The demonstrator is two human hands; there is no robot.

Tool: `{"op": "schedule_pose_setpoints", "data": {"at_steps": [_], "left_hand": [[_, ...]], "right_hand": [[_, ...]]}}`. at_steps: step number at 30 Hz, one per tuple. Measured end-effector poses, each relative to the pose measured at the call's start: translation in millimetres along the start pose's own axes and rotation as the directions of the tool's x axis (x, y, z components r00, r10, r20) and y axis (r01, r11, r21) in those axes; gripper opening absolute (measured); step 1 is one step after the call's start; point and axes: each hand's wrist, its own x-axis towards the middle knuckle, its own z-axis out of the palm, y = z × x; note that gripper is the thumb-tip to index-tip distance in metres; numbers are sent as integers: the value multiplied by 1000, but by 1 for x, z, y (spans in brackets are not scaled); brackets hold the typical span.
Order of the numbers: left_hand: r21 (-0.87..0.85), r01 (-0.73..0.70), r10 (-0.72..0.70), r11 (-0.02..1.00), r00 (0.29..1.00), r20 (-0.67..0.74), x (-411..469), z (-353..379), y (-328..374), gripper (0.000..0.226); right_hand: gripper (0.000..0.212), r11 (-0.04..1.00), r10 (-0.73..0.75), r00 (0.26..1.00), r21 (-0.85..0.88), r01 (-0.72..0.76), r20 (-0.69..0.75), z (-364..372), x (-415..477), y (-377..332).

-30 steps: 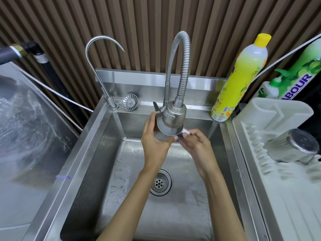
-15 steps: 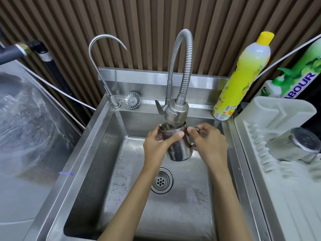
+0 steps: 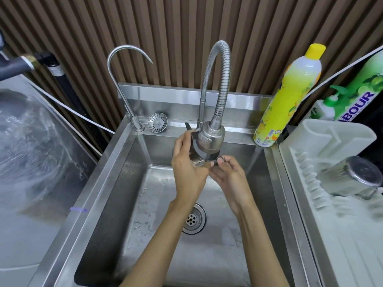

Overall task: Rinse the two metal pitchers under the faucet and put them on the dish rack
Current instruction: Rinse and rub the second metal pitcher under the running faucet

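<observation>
I hold a small metal pitcher [image 3: 198, 160] right under the spray head of the flexible faucet [image 3: 210, 137], over the steel sink [image 3: 128, 183]. The spray head and my hands hide most of the pitcher. My left hand [image 3: 189, 172] wraps its body from the left. On the right, my right hand [image 3: 230, 179] pinches its handle. A second metal pitcher [image 3: 352, 179] lies on its side on the white dish rack [image 3: 335, 141] at the right, its base toward me.
A thin gooseneck tap [image 3: 124, 79] and a strainer [image 3: 157, 122] sit at the sink's back left. A yellow detergent bottle [image 3: 290, 98] and a green one [image 3: 352, 98] stand at the back right. Plastic-covered counter [image 3: 31, 152] on the left. Drain [image 3: 193, 218] below my wrists.
The pitcher has been lifted from below the spray head up against it, so it is now mostly hidden. Both hands rose with it.
</observation>
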Motion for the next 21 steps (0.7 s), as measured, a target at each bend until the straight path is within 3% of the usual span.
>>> {"op": "schedule_pose_setpoints", "data": {"at_steps": [3, 6, 7, 10, 11, 13, 15, 18, 21], "left_hand": [[121, -8, 12, 993, 999, -31, -2, -5, 0, 87], [78, 150, -148, 986, 989, -23, -5, -7, 1, 79], [21, 231, -231, 973, 973, 14, -7, -7, 1, 76], [-208, 438, -406, 875, 896, 180, -13, -4, -8, 67], [-258, 480, -427, 838, 873, 236, -14, -2, -11, 62], [-324, 516, -425, 793, 849, 313, -16, 2, -14, 51], [-382, 512, -394, 769, 851, 346, -15, 7, -15, 51], [-453, 471, -350, 757, 878, 327, -9, 14, -17, 75], [-438, 348, -279, 829, 936, 216, -3, 15, -16, 90]], "right_hand": [[10, 995, -25, 999, -100, 23, -26, 4, -7, -4], [13, 921, -119, 984, -386, 58, -136, 2, -10, -14], [16, 850, -173, 970, -523, 59, -171, 2, -10, -19], [25, 495, -325, 926, -869, -8, -194, 3, -15, -35], [25, 416, -357, 916, -909, -19, -183, 4, -17, -40], [22, 358, -396, 905, -934, -7, -158, 3, -22, -46], [16, 409, -414, 898, -912, 37, -149, -1, -23, -47], [12, 637, -356, 914, -766, 87, -192, -6, -17, -39], [11, 863, -239, 950, -492, 114, -201, -6, -8, -27]]}}
